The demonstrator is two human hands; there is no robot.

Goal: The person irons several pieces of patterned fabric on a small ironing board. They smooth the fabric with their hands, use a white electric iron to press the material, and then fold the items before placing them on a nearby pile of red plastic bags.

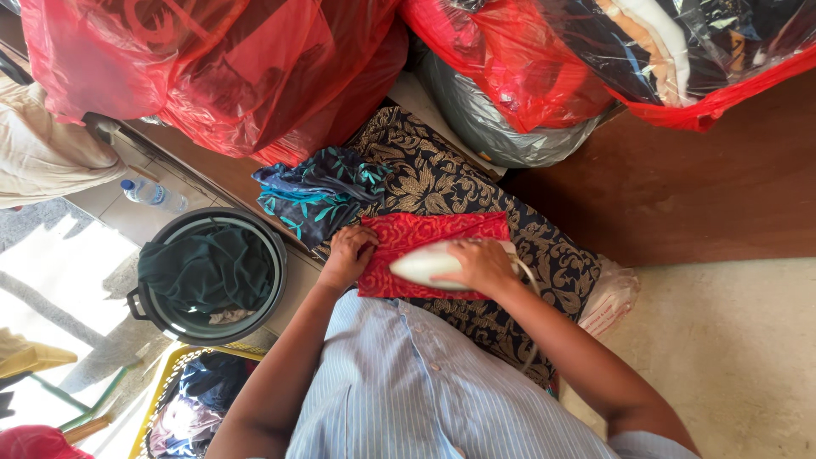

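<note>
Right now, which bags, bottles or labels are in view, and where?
Red bag: top left, bulging, translucent.
Second red bag: top right, clothes showing through.
Grey bag: between them, shiny.
Bottle: left floor, lying, clear, blue cap and label.
White bag: right of the ironing cloth, crumpled, red print.
</note>
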